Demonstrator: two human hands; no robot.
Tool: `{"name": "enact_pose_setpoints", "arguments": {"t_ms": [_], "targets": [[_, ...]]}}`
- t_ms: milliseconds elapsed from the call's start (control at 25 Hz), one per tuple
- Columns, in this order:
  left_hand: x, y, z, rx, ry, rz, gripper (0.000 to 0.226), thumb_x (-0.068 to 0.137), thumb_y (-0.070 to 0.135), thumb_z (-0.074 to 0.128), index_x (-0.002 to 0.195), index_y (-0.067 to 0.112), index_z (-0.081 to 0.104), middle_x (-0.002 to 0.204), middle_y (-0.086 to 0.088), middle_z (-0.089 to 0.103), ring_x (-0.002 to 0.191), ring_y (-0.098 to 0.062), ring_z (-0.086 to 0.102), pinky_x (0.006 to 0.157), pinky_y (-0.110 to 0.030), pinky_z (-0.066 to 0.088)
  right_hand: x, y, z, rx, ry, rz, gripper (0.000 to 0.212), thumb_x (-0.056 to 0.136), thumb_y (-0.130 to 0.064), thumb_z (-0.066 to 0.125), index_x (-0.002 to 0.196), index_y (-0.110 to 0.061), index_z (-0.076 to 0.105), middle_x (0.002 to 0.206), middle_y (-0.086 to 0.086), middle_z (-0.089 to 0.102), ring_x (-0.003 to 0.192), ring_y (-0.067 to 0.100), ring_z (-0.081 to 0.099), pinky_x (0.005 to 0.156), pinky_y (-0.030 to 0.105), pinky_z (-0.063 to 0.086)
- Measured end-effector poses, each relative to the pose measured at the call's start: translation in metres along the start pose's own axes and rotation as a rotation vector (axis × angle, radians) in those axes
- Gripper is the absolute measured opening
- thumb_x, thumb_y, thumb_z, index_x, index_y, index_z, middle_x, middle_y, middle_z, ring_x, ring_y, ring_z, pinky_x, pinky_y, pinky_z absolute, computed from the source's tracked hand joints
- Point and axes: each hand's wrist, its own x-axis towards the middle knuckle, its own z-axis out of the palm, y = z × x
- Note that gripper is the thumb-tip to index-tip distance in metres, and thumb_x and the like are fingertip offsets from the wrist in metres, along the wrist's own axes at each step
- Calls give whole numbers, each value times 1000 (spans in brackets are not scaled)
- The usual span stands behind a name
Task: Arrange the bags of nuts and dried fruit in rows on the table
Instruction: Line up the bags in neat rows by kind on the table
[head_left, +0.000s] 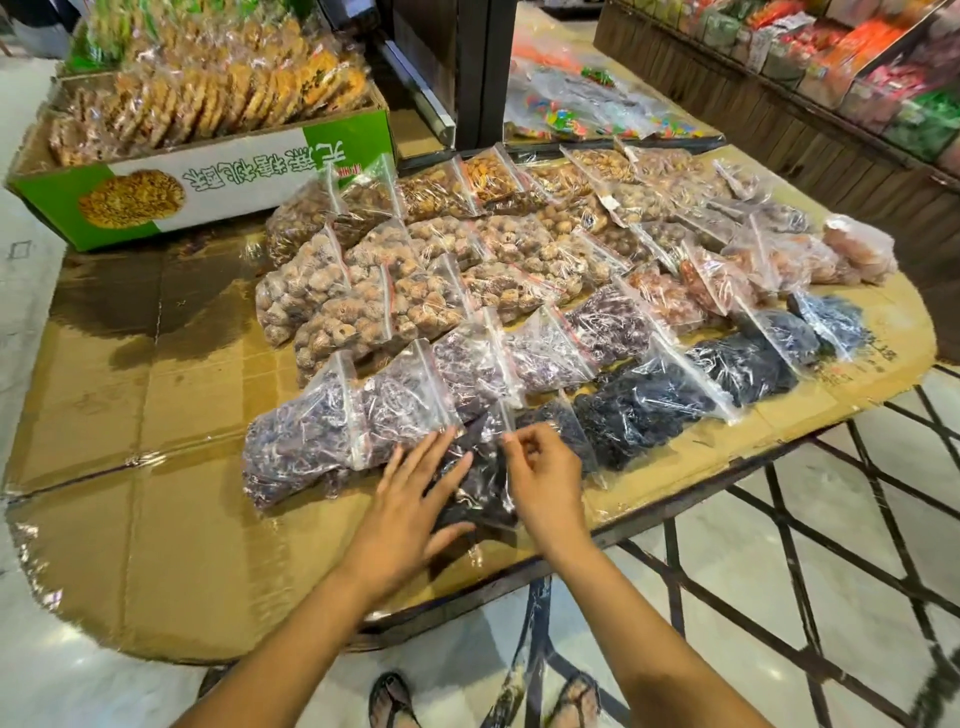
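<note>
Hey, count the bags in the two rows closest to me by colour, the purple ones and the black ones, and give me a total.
Purple bags: 5
Black bags: 5, counting the nearest one; they overlap, so this count is less certain
Total: 10
</note>
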Motion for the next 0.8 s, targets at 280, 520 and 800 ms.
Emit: {"name": "enact_pose_setpoints", "arguments": {"t_ms": [280,520,800], "targets": [[19,53,-3,-99,140,-358,89,77,73,48,149,26,24,154,2,28,141,-21,25,114,-48,25,47,47,-88,-615,-163,-63,30,97,-32,50,101,-3,56,101,16,62,94,34,62,67,35,43],[24,67,8,17,164,-388,90,76,79,39,149,28,25,155,0,28,141,-26,25,110,-56,23,38,63,-91,-420,-358,150,45,98,-43,45,120,-4,45,112,17,65,106,37,59,86,42,49],[25,72,6,35,138,-414,102,66,88,43,149,32,23,155,4,26,142,-25,23,110,-57,21,37,55,-74,382,-225,597,40,98,-28,54,130,-7,42,106,6,54,82,20,55,68,29,43]]}}
